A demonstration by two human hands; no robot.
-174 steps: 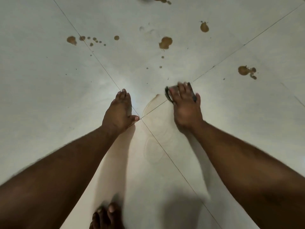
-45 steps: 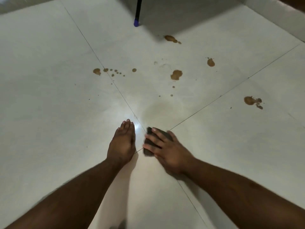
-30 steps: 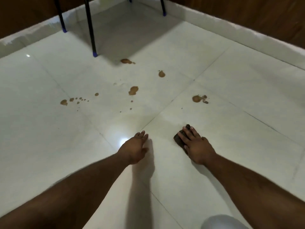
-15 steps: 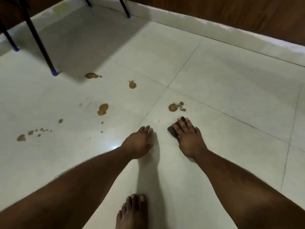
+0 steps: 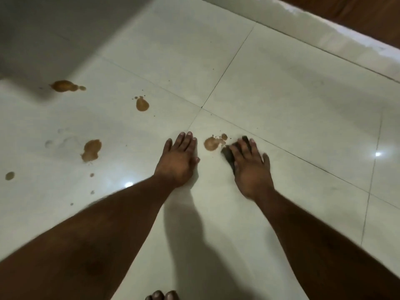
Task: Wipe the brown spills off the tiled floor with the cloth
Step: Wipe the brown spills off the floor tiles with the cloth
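Right hand lay flat, fingers straight, pressing a dark cloth onto the floor; only the cloth's left edge and a bit between the fingers showed. Nearest spill sat just left of the cloth, apparently touching its edge, though blur made contact hard to confirm. Left hand rested palm down on the tile, fingers straight and together, holding nothing, just left of that spill and not touching it. More spills lay further left of the cloth: one up-left, a bigger one well left, another far up-left at a shadow's edge, and a small drop by the left border. Toes showed at the bottom edge. White skirting ran beyond the cloth, top right.
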